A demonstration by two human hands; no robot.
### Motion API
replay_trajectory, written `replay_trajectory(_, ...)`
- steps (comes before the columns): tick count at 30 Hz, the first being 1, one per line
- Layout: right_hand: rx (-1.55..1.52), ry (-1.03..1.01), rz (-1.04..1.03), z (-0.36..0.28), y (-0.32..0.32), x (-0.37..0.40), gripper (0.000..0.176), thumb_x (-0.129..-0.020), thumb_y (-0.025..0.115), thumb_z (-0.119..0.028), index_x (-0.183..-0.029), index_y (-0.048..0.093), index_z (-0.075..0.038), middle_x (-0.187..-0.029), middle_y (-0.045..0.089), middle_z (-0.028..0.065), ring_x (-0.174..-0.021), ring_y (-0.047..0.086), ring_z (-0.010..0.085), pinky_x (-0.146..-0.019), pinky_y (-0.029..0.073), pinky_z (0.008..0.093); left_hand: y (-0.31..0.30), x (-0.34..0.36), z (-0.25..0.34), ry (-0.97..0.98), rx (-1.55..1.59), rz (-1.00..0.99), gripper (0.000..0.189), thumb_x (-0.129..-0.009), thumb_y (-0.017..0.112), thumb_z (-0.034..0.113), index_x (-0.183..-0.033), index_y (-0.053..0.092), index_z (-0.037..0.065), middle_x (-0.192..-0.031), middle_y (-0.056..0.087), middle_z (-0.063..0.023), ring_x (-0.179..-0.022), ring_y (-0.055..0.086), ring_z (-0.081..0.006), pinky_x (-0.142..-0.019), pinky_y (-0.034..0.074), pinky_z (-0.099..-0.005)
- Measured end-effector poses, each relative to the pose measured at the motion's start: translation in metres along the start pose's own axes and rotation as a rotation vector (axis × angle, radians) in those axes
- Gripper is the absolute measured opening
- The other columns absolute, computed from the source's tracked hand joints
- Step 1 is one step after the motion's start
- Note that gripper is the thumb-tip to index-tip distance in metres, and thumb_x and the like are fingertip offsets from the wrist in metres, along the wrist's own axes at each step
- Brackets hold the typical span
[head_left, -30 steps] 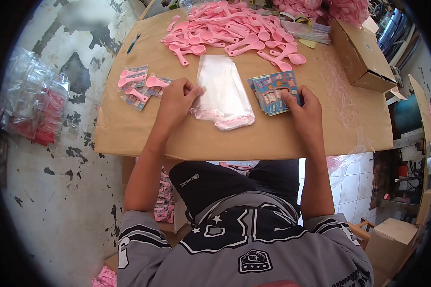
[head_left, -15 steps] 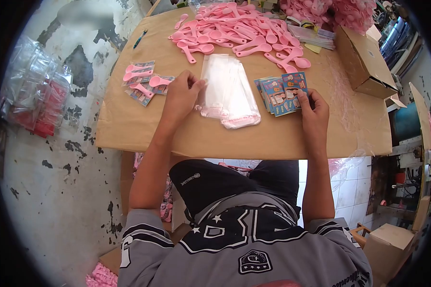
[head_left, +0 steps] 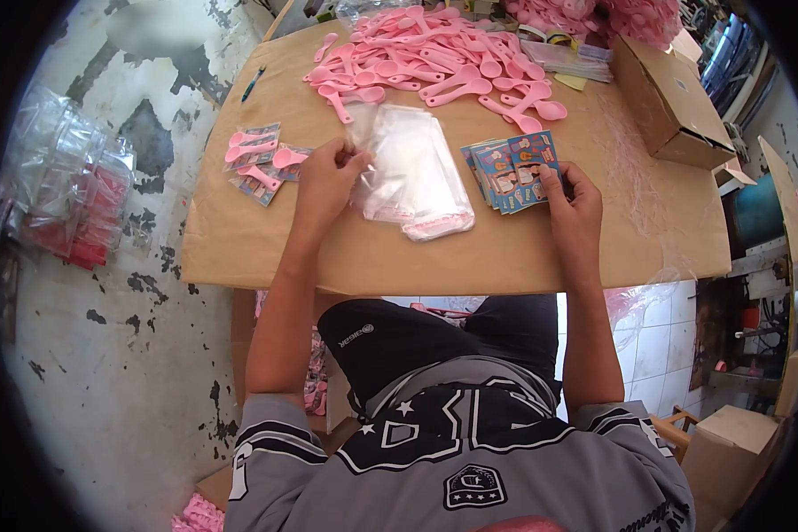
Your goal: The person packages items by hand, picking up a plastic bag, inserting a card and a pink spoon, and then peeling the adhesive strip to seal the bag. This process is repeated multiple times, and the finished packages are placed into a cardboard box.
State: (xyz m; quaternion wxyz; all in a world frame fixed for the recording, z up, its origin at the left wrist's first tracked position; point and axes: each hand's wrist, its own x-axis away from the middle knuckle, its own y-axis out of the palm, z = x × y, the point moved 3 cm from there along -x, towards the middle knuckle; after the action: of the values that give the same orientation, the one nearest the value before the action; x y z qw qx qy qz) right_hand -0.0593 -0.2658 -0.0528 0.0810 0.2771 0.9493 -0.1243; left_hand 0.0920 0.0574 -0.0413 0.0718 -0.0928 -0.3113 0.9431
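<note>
Clear plastic bags [head_left: 430, 177] lie in a stack at the middle of the table. My left hand [head_left: 330, 177] pinches the edge of one clear bag [head_left: 377, 182] at the left of the stack, lifting it slightly. On the right, my right hand [head_left: 574, 193] holds a blue printed card [head_left: 534, 160] between thumb and fingers, over a fanned pile of similar cards [head_left: 492, 173]. Left of my left hand, pink spoons [head_left: 255, 140] rest with printed cards in small packets. A large heap of loose pink spoons [head_left: 434, 58] spreads across the far side.
A cardboard box [head_left: 669, 102] stands at the right back of the brown table [head_left: 372, 266]. A pen [head_left: 254, 83] lies at the far left. Plastic bags [head_left: 71, 177] hang by the left wall.
My left hand has moved slightly left, pulling the top bag's edge away from the stack. My right hand stays on the card. The whole view has shifted a little.
</note>
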Motion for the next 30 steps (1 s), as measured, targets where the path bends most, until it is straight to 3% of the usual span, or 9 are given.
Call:
replay_trajectory(3, -0.030, 0.003, 0.000, 0.001, 0.001, 0.000, 0.026, -0.104, 0.068, -0.023, -0.102, 0.072, 0.003, -0.081, 0.065, -0.0013, -0.074, 0.052, 0.0053, -0.067, 0.043, 0.0242, -0.004, 0.006, 0.005, -0.110, 0.274, -0.056, 0.021, -0.091, 0.081, 0.018, -0.088, 0.069, 0.000, -0.071, 0.062, 0.0017, -0.065, 0.053, -0.0054, -0.061, 0.044, -0.0239)
replay_trajectory(9, -0.072, -0.005, -0.009, -0.005, 0.001, 0.001, 0.026, -0.104, 0.067, -0.023, -0.103, 0.072, 0.003, -0.084, 0.065, -0.0007, -0.076, 0.054, 0.0054, -0.069, 0.044, 0.0238, -0.005, 0.009, -0.003, 0.005, 0.185, 0.021, 0.020, -0.092, 0.081, 0.017, -0.090, 0.072, 0.000, -0.077, 0.066, 0.0023, -0.068, 0.057, -0.0044, -0.062, 0.044, -0.0217)
replay_trajectory(15, -0.068, -0.012, -0.018, -0.004, 0.001, 0.002, 0.027, -0.105, 0.067, -0.023, -0.103, 0.071, 0.003, -0.085, 0.066, -0.0001, -0.078, 0.054, 0.0055, -0.070, 0.044, 0.0236, -0.006, 0.010, 0.001, -0.069, 0.268, -0.089, 0.022, -0.097, 0.076, 0.017, -0.107, 0.075, -0.003, -0.085, 0.071, -0.0004, -0.073, 0.062, -0.0061, -0.065, 0.049, -0.0215)
replay_trajectory(19, -0.059, -0.004, -0.002, -0.009, 0.001, 0.002, 0.027, -0.105, 0.067, -0.024, -0.103, 0.071, 0.003, -0.085, 0.065, -0.0003, -0.078, 0.054, 0.0053, -0.070, 0.043, 0.0236, -0.003, 0.009, -0.009, -0.052, 0.423, -0.099, 0.030, -0.101, 0.070, 0.014, -0.125, 0.070, -0.004, -0.091, 0.074, -0.0037, -0.076, 0.066, -0.0071, -0.067, 0.051, -0.0213)
replay_trajectory(22, -0.005, -0.134, 0.111, -0.017, 0.005, 0.005, 0.026, -0.106, 0.066, -0.024, -0.105, 0.070, 0.002, -0.086, 0.065, -0.0011, -0.077, 0.053, 0.0055, -0.068, 0.043, 0.0236, -0.004, 0.009, -0.006, -0.045, 0.417, -0.062, 0.032, -0.103, 0.067, 0.013, -0.131, 0.064, -0.004, -0.092, 0.075, -0.0049, -0.075, 0.066, -0.0069, -0.067, 0.051, -0.0210)
replay_trajectory(25, -0.161, -0.136, 0.022, -0.042, 0.023, 0.015, 0.024, -0.107, 0.064, -0.022, -0.107, 0.069, 0.001, -0.085, 0.063, -0.0017, -0.075, 0.053, 0.0059, -0.065, 0.043, 0.0240, -0.004, 0.013, -0.001, -0.052, 0.453, -0.101, 0.031, -0.103, 0.067, 0.013, -0.129, 0.062, -0.003, -0.090, 0.075, -0.0046, -0.073, 0.064, -0.0058, -0.063, 0.048, -0.0206)
replay_trajectory(28, -0.237, -0.115, -0.240, -0.069, 0.056, 0.025, 0.020, -0.107, 0.063, -0.019, -0.108, 0.067, 0.000, -0.083, 0.063, -0.0011, -0.074, 0.053, 0.0058, -0.063, 0.043, 0.0252, -0.005, 0.011, -0.005, -0.073, 0.383, -0.159, 0.025, -0.103, 0.068, 0.015, -0.122, 0.063, -0.001, -0.086, 0.074, -0.0036, -0.071, 0.063, -0.0046, -0.061, 0.046, -0.0207)
replay_trajectory(29, -0.238, -0.158, -0.308, -0.066, 0.072, 0.026, 0.022, -0.107, 0.061, -0.021, -0.108, 0.066, 0.001, -0.081, 0.063, 0.0029, -0.073, 0.053, 0.0068, -0.063, 0.045, 0.0282, -0.005, 0.009, -0.006, -0.077, 0.385, -0.177, 0.024, -0.103, 0.068, 0.016, -0.120, 0.063, 0.000, -0.084, 0.074, -0.0034, -0.071, 0.062, -0.0042, -0.060, 0.045, -0.0210)
replay_trajectory(30, -0.101, -0.196, -0.386, -0.071, 0.082, 0.027, 0.026, -0.107, 0.059, -0.025, -0.105, 0.062, 0.001, -0.078, 0.066, 0.0127, -0.069, 0.062, 0.0190, -0.064, 0.048, 0.0374, -0.005, 0.008, -0.006, -0.082, 0.387, -0.194, 0.022, -0.103, 0.068, 0.016, -0.119, 0.064, 0.001, -0.083, 0.074, -0.0031, -0.071, 0.062, -0.0039, -0.060, 0.044, -0.0212)
